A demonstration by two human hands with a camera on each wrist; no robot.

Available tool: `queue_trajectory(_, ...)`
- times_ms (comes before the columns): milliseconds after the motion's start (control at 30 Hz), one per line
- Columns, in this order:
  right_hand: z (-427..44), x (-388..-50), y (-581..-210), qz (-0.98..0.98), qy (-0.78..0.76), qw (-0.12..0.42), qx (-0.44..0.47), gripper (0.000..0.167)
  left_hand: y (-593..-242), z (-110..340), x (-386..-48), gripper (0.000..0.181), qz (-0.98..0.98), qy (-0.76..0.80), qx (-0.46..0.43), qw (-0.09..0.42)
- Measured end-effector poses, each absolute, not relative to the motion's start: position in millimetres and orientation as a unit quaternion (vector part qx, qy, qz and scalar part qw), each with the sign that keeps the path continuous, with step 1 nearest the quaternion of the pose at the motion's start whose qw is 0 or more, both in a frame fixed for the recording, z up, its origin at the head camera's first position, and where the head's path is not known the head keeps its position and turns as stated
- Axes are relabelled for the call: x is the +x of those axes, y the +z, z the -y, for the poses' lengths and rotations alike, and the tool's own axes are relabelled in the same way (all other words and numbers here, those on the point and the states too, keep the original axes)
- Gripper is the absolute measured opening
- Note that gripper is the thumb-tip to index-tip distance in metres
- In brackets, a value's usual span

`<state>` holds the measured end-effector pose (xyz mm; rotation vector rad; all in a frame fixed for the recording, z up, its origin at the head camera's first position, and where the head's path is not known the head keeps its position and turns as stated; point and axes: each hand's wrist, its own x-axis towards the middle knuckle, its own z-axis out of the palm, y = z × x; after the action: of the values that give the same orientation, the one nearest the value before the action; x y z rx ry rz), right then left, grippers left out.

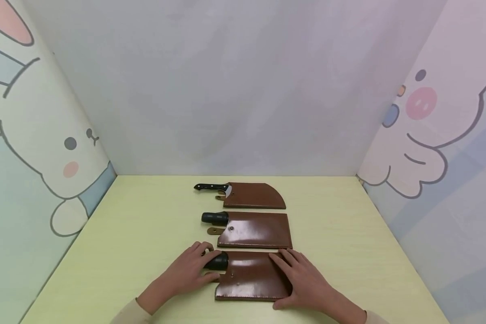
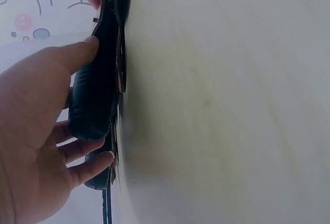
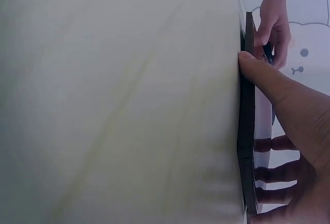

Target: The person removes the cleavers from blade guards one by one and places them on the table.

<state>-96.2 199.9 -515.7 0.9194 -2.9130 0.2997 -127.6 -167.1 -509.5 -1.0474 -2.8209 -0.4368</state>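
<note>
Three knives in brown leather sheaths lie in a column on the table. At the front, my left hand [image 1: 188, 270] is at the black handle [image 2: 93, 95] of the nearest sheathed cleaver [image 1: 251, 274], its fingers bent about the handle and the thumb by the strap. My right hand [image 1: 305, 281] rests spread on the right end of this sheath, its thumb [image 3: 263, 74] at the near edge. Behind it lies the middle sheathed cleaver [image 1: 259, 229], black-handled with a tan strap. Farthest back is a sheathed knife [image 1: 255, 195] with a riveted black handle and a rounded sheath tip.
The pale yellow table [image 1: 146, 216] runs back to a plain light wall [image 1: 235, 90]. Side walls with cartoon animals [image 1: 60, 148] flank it. All three handles point left, and narrow gaps separate the sheaths.
</note>
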Motion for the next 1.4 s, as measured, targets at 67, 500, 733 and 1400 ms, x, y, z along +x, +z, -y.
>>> queue_trajectory(67,-199.7,-95.8,-515.6,0.949,0.098,0.038,0.298,0.116,-509.6,166.1,-128.0,0.049,0.923,-0.151,-0.349,0.052)
queue_trajectory(500,-199.0,-92.9,-514.8,0.951,0.087,0.045,0.293,0.113,-509.1,163.5,-129.9,0.041,0.931,-0.133,-0.338,0.027)
queue_trajectory(733,-199.0,-90.6,-508.6,0.952,0.096,0.046,0.288,0.114,-507.1,162.9,-123.4,0.037,0.933,-0.13,-0.328,0.072)
queue_trajectory(1400,-199.1,-91.4,-485.1,0.933,0.118,0.13,0.313,0.115,-478.3,153.6,-111.6,0.039,0.947,-0.118,-0.273,0.122)
